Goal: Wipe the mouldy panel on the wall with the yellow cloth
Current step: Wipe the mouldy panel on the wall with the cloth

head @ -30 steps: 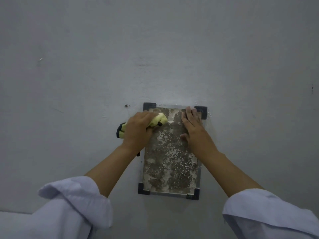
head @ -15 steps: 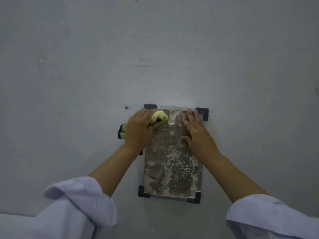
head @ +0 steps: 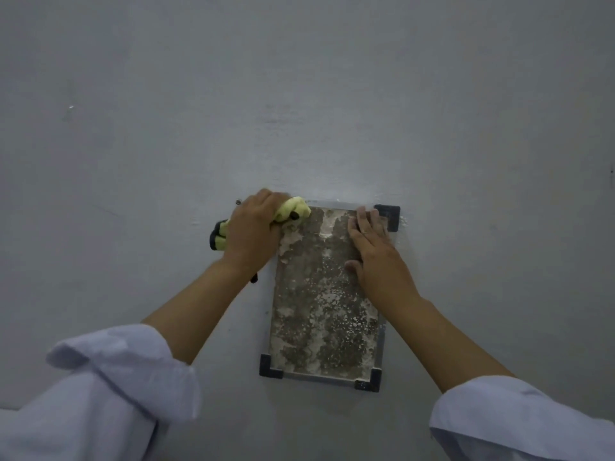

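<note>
Left grip [head: 253, 232] tight around cloth [head: 294, 211]

One rectangular, metal-framed panel blotched with brown and white mould [head: 319, 294] hangs on one plain grey wall [head: 299, 94]. Three black plastic corner brackets show on its frame; the fourth corner is covered. One bunched yellow cloth with black trim [head: 293, 211] is in view. Two bare hands show, left [head: 253, 231] and right [head: 376, 254], with two rolled white sleeves. One small screw [head: 238, 202] sits in the wall.
</note>
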